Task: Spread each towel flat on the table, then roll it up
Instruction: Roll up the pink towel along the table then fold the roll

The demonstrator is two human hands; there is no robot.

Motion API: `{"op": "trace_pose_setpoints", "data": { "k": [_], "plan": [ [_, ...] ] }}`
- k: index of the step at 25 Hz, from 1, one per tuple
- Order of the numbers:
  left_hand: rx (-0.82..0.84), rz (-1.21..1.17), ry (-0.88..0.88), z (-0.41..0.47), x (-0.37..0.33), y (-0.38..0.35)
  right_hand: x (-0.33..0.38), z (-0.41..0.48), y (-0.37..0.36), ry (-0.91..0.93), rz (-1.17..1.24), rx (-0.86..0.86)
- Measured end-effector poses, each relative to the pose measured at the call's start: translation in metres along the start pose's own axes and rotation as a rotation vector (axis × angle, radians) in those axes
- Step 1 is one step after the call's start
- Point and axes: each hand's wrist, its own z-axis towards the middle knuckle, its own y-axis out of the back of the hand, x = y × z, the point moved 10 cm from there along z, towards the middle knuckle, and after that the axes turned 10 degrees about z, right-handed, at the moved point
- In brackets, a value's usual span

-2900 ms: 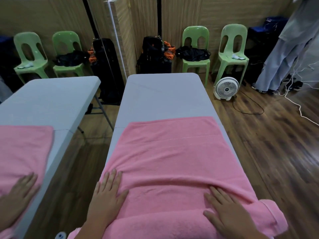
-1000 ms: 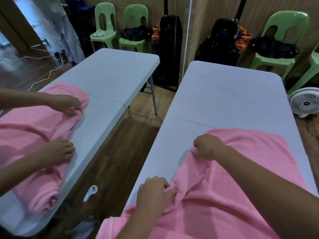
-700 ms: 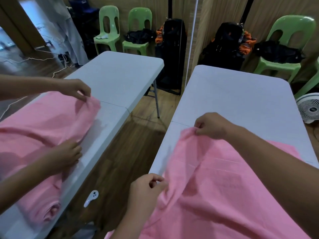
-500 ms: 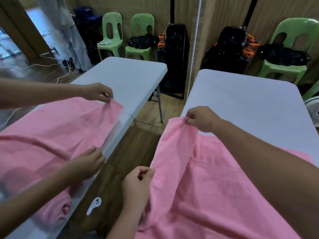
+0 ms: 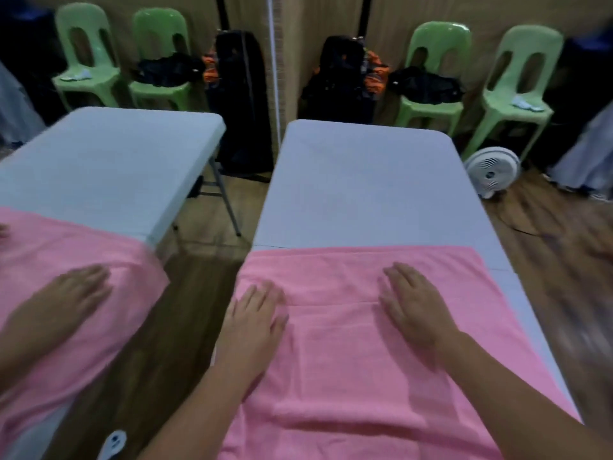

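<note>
Smoothing the pink towel (image 5: 351, 376) flat over the near end of the white table (image 5: 361, 180).
Our left hand (image 5: 253, 322) lies by the towel's left edge and our right hand (image 5: 411, 310) toward the middle-right, both with fingers straight and spread, palms down, gripping nothing. A fold line runs across between them. We judge it best to sweep outward toward the table's side edges with light, even pressure, squaring the far hem before rolling.

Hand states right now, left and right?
Left hand: open, flat on the pink towel.
Right hand: open, flat on the same towel.
</note>
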Motion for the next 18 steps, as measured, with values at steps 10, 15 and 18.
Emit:
{"op": "trace_pose_setpoints", "data": {
  "k": [10, 15, 18],
  "plan": [
    [0.093, 0.106, -0.049, 0.05, -0.01, -0.013, -0.142, 0.005, 0.033, -0.163, -0.148, -0.015],
    [-0.029, -0.068, -0.167, -0.118, -0.017, 0.079, -0.019, -0.136, 0.069, 0.195, 0.173, 0.005],
    [0.113, -0.017, -0.096, -0.228, 0.012, 0.066, -0.007, -0.245, 0.055, 0.318, 0.148, 0.154]
  ]
}}
